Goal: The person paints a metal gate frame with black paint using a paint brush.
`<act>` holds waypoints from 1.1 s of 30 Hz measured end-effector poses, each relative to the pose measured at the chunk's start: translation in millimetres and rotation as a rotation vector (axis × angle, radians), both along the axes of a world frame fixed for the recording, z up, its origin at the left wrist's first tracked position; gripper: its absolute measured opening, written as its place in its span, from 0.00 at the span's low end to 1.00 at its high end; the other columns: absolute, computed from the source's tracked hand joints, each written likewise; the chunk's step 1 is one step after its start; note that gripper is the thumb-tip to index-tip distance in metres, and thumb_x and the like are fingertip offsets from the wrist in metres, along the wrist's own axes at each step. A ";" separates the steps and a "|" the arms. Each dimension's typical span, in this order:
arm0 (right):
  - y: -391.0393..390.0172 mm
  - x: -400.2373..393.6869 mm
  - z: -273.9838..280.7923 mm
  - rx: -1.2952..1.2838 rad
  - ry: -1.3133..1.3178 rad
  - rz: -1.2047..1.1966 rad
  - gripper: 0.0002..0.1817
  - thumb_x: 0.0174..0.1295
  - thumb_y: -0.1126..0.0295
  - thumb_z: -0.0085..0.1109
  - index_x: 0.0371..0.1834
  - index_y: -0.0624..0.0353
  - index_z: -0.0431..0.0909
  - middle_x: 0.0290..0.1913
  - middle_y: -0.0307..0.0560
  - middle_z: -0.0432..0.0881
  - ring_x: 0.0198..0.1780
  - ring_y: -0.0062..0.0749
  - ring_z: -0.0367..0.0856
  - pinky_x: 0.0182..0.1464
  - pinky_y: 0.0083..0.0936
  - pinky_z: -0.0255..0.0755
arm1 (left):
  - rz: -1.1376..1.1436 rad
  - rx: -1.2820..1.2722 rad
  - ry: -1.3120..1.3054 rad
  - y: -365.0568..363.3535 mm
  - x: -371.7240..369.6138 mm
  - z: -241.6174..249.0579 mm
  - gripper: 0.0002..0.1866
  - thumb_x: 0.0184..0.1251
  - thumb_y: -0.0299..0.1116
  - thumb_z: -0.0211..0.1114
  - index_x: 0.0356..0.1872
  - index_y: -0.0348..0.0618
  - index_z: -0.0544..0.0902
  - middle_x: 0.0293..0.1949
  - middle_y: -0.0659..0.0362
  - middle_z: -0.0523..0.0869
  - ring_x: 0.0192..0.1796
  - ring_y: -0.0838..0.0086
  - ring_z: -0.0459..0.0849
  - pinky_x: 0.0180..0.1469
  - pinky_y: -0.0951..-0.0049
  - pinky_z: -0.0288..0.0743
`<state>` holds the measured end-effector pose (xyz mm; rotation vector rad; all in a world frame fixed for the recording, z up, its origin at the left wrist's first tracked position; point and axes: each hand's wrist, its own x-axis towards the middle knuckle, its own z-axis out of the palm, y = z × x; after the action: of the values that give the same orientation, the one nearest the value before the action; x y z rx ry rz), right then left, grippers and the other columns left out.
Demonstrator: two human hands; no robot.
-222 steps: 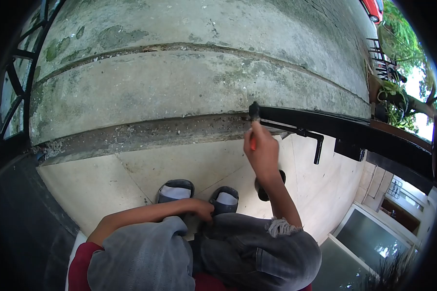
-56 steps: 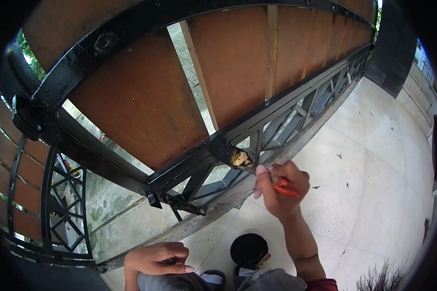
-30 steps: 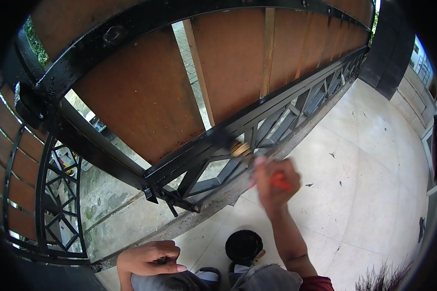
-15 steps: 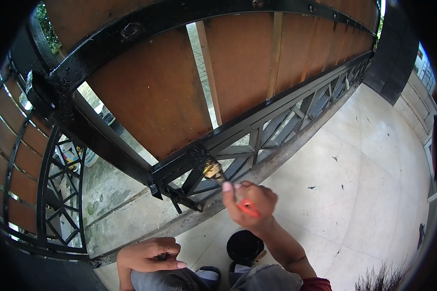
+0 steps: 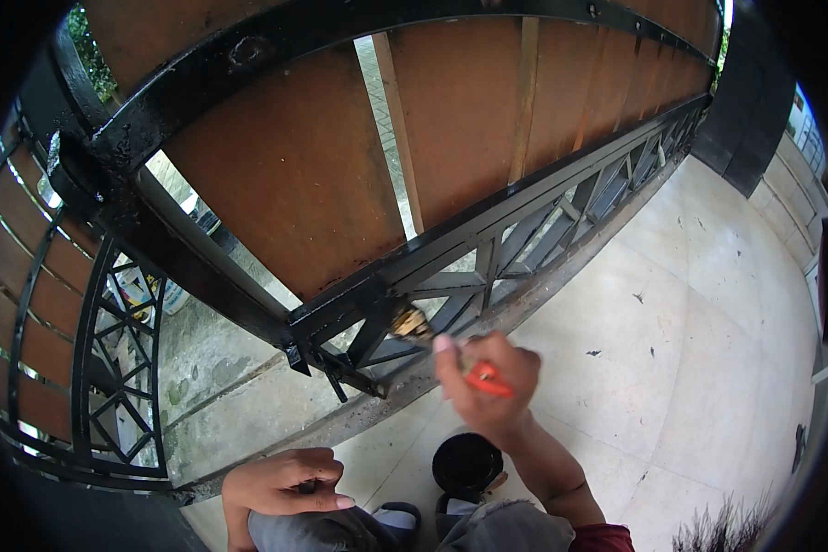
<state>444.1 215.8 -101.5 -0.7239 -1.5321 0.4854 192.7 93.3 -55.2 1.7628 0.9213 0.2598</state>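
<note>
A paintbrush (image 5: 412, 322) with a red-orange handle is gripped in my right hand (image 5: 492, 382). Its dark, paint-covered bristles touch the lower rail (image 5: 469, 225) of the black metal gate, near the corner. Fresh black paint looks glossy around that corner, while the bars farther right are duller grey. My left hand (image 5: 285, 482) rests on my left knee with its fingers curled, and nothing shows in it. A black paint container (image 5: 466, 463) stands on the floor between my feet, below my right hand.
Brown panels (image 5: 285, 175) fill the gate above the rail. Another gate section (image 5: 120, 368) stands at the left, with a white bucket (image 5: 170, 296) behind it. Pale floor tiles (image 5: 635, 340) extend to the right, and dark bristly strands (image 5: 727, 529) show at the bottom right.
My right hand and the brush have moved slightly right and down along the rail. My left hand has stayed on the knee.
</note>
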 end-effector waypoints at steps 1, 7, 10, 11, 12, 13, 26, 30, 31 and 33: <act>4.4 0.6 -1.7 -0.003 0.001 -0.001 0.18 0.58 0.79 0.72 0.21 0.59 0.68 0.14 0.37 0.73 0.13 0.18 0.71 0.17 0.19 0.63 | 0.027 -0.016 -0.020 0.6 1.1 1.0 0.24 0.75 0.43 0.65 0.22 0.38 0.73 0.22 0.57 0.69 0.32 0.65 0.71 0.37 0.64 0.64; 4.3 -2.0 7.9 0.055 -0.030 0.114 0.15 0.60 0.77 0.72 0.24 0.57 0.72 0.15 0.37 0.77 0.14 0.19 0.78 0.15 0.20 0.66 | -0.017 -0.029 0.011 2.8 -1.9 -0.1 0.21 0.76 0.39 0.65 0.24 0.37 0.73 0.25 0.57 0.71 0.33 0.64 0.71 0.39 0.65 0.64; 19.8 7.9 12.6 -0.280 0.201 0.113 0.13 0.60 0.77 0.72 0.26 0.57 0.74 0.15 0.40 0.79 0.16 0.20 0.81 0.16 0.20 0.68 | -0.015 -0.011 0.005 1.9 -2.3 0.8 0.21 0.76 0.39 0.64 0.24 0.37 0.72 0.25 0.57 0.71 0.32 0.64 0.70 0.38 0.64 0.63; 26.9 11.5 10.7 -0.369 0.284 0.005 0.13 0.60 0.76 0.72 0.26 0.57 0.74 0.15 0.40 0.79 0.16 0.20 0.82 0.16 0.20 0.69 | -0.009 -0.009 0.002 1.0 -3.5 -0.1 0.21 0.76 0.39 0.64 0.24 0.37 0.72 0.25 0.57 0.71 0.32 0.64 0.70 0.38 0.64 0.63; 28.7 14.2 6.5 -0.366 0.281 0.011 0.13 0.60 0.76 0.72 0.26 0.57 0.74 0.15 0.40 0.79 0.16 0.20 0.82 0.16 0.20 0.69 | -0.039 0.015 0.008 1.0 -5.2 -1.4 0.21 0.76 0.40 0.64 0.24 0.37 0.72 0.25 0.57 0.71 0.32 0.64 0.70 0.38 0.64 0.63; 28.6 16.3 0.8 -0.192 0.221 -0.136 0.13 0.60 0.76 0.72 0.26 0.57 0.74 0.15 0.40 0.79 0.16 0.21 0.82 0.16 0.21 0.69 | -0.069 0.038 0.015 1.0 -6.8 -1.8 0.22 0.76 0.40 0.64 0.24 0.37 0.72 0.25 0.57 0.70 0.32 0.64 0.70 0.38 0.64 0.63; 17.7 -2.4 -6.0 -0.046 -0.037 -0.193 0.17 0.57 0.77 0.73 0.20 0.55 0.71 0.13 0.37 0.72 0.11 0.23 0.71 0.16 0.24 0.64 | -0.046 0.063 0.009 -3.4 -8.2 -2.4 0.23 0.76 0.40 0.64 0.23 0.37 0.71 0.25 0.56 0.70 0.32 0.63 0.69 0.37 0.63 0.63; 7.7 -3.5 9.2 -0.042 0.025 -0.056 0.18 0.61 0.76 0.71 0.19 0.55 0.70 0.11 0.38 0.71 0.12 0.20 0.71 0.16 0.22 0.63 | -0.020 0.028 0.008 -4.8 -6.6 1.4 0.23 0.76 0.40 0.64 0.23 0.37 0.71 0.24 0.56 0.70 0.31 0.63 0.69 0.37 0.63 0.62; 14.0 1.2 12.9 -0.042 0.025 -0.056 0.18 0.61 0.76 0.71 0.19 0.55 0.70 0.11 0.38 0.71 0.12 0.20 0.71 0.16 0.22 0.63 | 0.010 0.010 -0.002 -5.0 -5.4 2.5 0.23 0.76 0.40 0.65 0.23 0.36 0.71 0.24 0.56 0.70 0.31 0.63 0.69 0.36 0.63 0.62; 27.7 11.7 21.8 -0.342 0.367 -0.121 0.17 0.59 0.75 0.72 0.20 0.56 0.71 0.12 0.39 0.71 0.12 0.20 0.71 0.16 0.23 0.65 | -0.019 0.039 -0.012 -5.9 -5.9 0.7 0.23 0.76 0.40 0.65 0.23 0.37 0.71 0.24 0.56 0.70 0.31 0.63 0.69 0.37 0.63 0.62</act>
<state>455.9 243.5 -79.7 -0.9272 -1.0669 0.7551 186.8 87.4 -54.6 1.8031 0.8959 0.2768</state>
